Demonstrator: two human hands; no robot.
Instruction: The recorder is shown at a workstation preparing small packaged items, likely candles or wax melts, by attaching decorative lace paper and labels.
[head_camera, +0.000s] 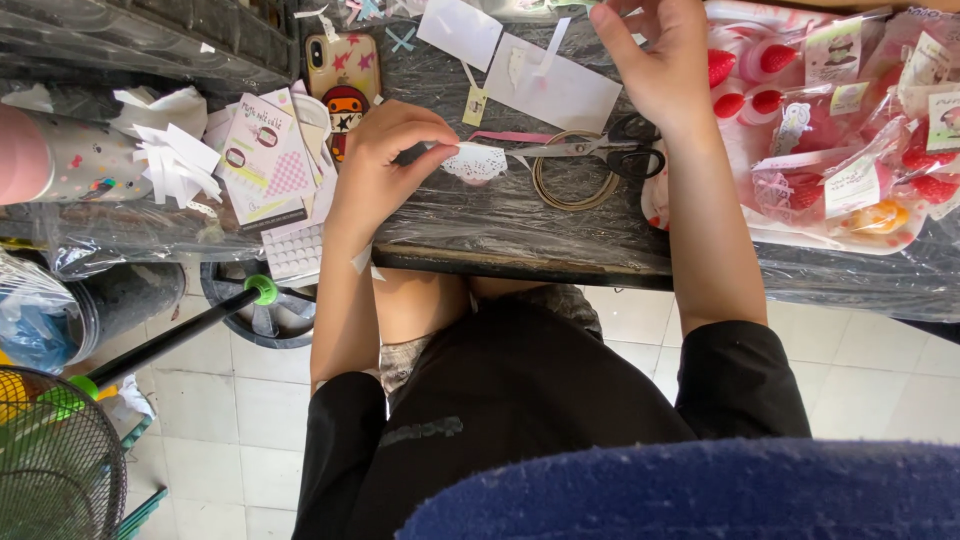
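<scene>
Doily: a small white lace-edged paper doily (474, 163) lies on the dark, plastic-covered desk (500, 225), near its front edge, its left side caught in the left hand.
Left hand: the left hand (385, 165) curls over, thumb and fingers pressed together, pinching the doily's edge along with a dark slim thing I cannot make out.
Right hand: the right hand (655, 60) reaches farther back over the desk, fingers bent near a narrow white paper strip (552, 45); whether it grips the strip cannot be told.
Scissors: black-handled steel scissors (600, 150) lie just right of the doily, blades pointing at it, across a beige coil of ribbon (575, 180).
Behind: a pink ribbon strip (510, 136) and a white rectangular card (553, 85).
Left side: a phone in a star-patterned case (343, 75), patterned paper sheets (262, 150) and white paper scraps (178, 160).
Right side: clear bags of red strawberry-shaped trinkets with tags (850, 150).
Risk, tearing: the thin lace would likely rip if the pinch tugs sideways.
Risk, blades: the right forearm passes above the scissors and could nudge them into the doily or off the desk.
Risk, clutter: loose scraps may stick or slide under the work.
</scene>
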